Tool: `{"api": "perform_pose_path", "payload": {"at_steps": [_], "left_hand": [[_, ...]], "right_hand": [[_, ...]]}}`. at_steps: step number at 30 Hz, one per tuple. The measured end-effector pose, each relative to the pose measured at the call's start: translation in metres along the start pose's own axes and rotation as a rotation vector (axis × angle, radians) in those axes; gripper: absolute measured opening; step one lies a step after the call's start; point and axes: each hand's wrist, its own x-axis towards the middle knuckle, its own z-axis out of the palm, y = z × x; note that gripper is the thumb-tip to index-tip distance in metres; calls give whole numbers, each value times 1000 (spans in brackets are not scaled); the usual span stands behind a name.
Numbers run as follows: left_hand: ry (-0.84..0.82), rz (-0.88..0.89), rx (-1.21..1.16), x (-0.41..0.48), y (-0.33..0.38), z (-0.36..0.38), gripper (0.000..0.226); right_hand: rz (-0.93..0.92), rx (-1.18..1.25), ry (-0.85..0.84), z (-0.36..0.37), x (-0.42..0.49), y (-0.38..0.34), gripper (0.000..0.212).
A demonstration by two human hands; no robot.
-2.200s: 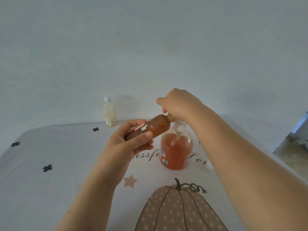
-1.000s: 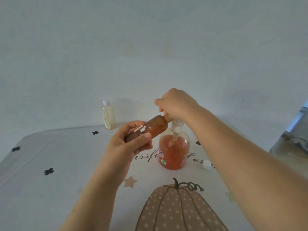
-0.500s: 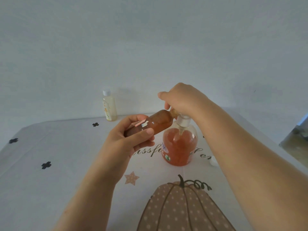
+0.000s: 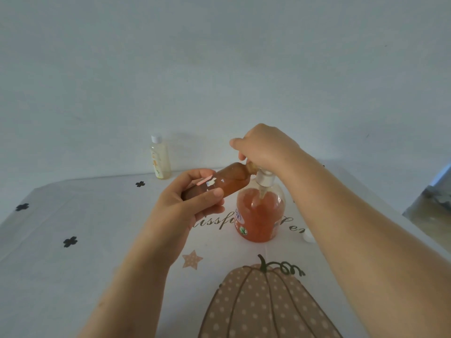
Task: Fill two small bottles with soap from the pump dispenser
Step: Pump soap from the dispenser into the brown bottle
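- My left hand [image 4: 185, 208] grasps the small bottle [image 4: 229, 181], fingers and thumb wrapped round its lower half. It is held off the tabletop [image 4: 73, 240], between my two hands.
- The bottle's long axis is tilted close to level. Its base sits in my left hand and its mouth points up and rightward, meeting the spout under my right hand [image 4: 266, 147].
- I judge the next press depends on that meeting of mouth and spout; if the neck slips aside, soap would drop onto the tabletop.
- My right hand is curled over the top of the pump dispenser [image 4: 261, 215] and hides the pump head. I cannot tell whether the head is pressed down.
- The pump dispenser stands upright just below my right hand. Orange-red soap fills most of its body, with a clear space under the shoulder.
- The small bottle shows orange-brown along nearly its whole length, so I judge it almost full.
- A second bottle [image 4: 159, 159] stands upright well beyond my left hand. It has a white cap on and holds pale yellow liquid.
- A loose white cap [image 4: 308, 237] lies on the tabletop just beside my right forearm.
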Motion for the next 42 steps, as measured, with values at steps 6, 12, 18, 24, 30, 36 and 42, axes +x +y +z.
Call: {"api": "perform_pose_path", "payload": {"at_steps": [6, 12, 18, 24, 30, 36, 42], "left_hand": [[17, 26, -12, -4, 3, 5, 41], [22, 29, -12, -6, 4, 7, 37], [-1, 9, -25, -5, 3, 6, 36], [-13, 14, -29, -2, 0, 4, 35], [-13, 5, 9, 3, -3, -1, 38], [-33, -4, -11, 2, -5, -2, 33], [-30, -7, -16, 1, -3, -1, 38]], "right_hand": [[-9, -68, 4, -12, -3, -7, 36], [-8, -128, 35, -13, -4, -9, 34], [-25, -86, 26, -10, -3, -7, 39], [-29, -68, -38, -9, -1, -5, 43], [-39, -67, -42, -1, 1, 0, 42], [-45, -47, -98, 0, -2, 0, 44], [-36, -39, -59, 1, -3, 0, 44]]}}
